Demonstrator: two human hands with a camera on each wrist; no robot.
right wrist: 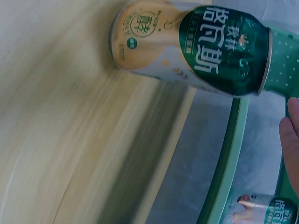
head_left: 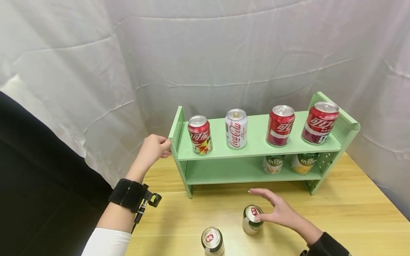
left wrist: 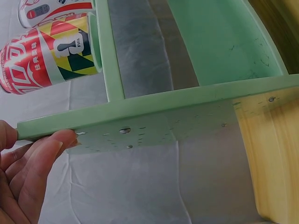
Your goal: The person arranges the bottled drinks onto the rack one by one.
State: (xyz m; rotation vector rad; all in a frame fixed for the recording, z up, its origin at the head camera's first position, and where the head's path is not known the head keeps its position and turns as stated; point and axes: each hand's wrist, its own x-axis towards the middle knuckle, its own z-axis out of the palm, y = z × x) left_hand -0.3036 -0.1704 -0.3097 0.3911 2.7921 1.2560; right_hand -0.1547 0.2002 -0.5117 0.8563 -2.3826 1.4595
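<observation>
My left hand (head_left: 153, 149) grips the upper edge of the left side panel of a green two-tier shelf (head_left: 224, 171). In the left wrist view, its fingers (left wrist: 39, 165) lie against the panel's outer face. The right hand (head_left: 280, 210) hovers by a green and cream can (head_left: 251, 227) standing on the table, with thumb and fingers spread apart. From the head, the thumb overlaps the can's rim; contact cannot be told. In the right wrist view, the fingers (right wrist: 290, 144) are apart from a large green-and-cream can (right wrist: 219, 51).
Another similar can (head_left: 213, 245) stands at the table's near edge. On the top tier are red cola cans (head_left: 200, 137) and a white Coca-Cola can (head_left: 236, 129). Two green-topped cans (head_left: 273, 164) sit on the lower tier's right. A pale curtain (head_left: 224, 53) hangs behind.
</observation>
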